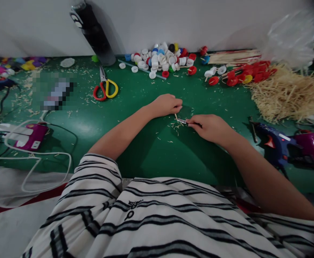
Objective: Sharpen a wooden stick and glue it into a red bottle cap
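Observation:
My left hand point(166, 105) is closed on a thin wooden stick point(176, 116), whose pale end points down toward the table. In my right hand point(209, 128) is a small knife point(182, 121), pinched between thumb and fingers. Its blade reaches left to the tip of the stick; whether it touches the wood I cannot make out. Fine wood shavings point(176, 125) lie on the green table point(135, 143) just under the blade. Most of the stick is hidden inside my left hand.
Scissors point(105, 87) lie left of my hands. Behind are a black bottle point(96, 37), a heap of bottle caps point(162, 59) and red caps on sticks point(237, 74). At right sit a pile of shavings point(291, 93), a blue glue gun point(275, 139) and a purple power strip point(313, 148).

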`<action>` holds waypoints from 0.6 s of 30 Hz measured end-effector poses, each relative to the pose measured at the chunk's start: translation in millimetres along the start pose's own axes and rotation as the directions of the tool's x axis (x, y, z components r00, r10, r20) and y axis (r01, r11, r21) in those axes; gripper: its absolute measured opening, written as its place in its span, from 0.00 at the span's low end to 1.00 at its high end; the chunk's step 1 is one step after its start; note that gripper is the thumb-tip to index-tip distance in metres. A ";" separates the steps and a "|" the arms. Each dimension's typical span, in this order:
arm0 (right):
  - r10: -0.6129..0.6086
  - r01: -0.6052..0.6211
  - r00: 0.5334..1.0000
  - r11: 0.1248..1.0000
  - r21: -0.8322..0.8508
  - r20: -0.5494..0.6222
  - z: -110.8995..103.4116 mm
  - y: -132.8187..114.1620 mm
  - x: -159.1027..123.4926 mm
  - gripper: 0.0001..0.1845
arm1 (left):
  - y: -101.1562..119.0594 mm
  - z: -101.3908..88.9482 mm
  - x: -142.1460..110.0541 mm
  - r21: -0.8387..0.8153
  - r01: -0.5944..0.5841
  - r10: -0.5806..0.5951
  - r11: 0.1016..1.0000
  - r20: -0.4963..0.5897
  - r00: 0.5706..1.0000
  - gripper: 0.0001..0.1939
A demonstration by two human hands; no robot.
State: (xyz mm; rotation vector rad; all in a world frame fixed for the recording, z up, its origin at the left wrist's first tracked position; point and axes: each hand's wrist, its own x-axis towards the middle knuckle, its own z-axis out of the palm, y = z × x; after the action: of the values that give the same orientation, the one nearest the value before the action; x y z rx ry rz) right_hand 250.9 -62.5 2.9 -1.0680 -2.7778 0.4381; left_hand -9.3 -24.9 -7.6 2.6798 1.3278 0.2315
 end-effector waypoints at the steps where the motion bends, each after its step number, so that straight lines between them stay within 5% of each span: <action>1: 0.003 -0.003 1.000 1.000 -0.002 0.004 -0.6 0.0 -0.7 0.14 | 0.2 -0.5 -0.1 0.001 0.003 -0.003 1.000 0.004 1.000 0.13; 10: 0.042 -0.041 0.999 0.999 0.012 -0.029 -1.1 4.6 -9.4 0.13 | -7.5 3.8 0.0 -0.023 -0.010 0.010 1.000 -0.028 1.000 0.13; 18: 0.022 -0.023 0.996 1.000 -0.006 -0.084 3.1 -3.3 10.0 0.15 | -6.3 4.5 1.0 -0.017 -0.008 0.007 1.000 -0.031 0.999 0.13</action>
State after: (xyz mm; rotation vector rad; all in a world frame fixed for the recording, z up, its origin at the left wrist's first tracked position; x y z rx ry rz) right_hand 240.8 -58.8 1.2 -1.0942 -2.6980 0.3777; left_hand -12.7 -20.6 -13.1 2.6781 1.3187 0.2852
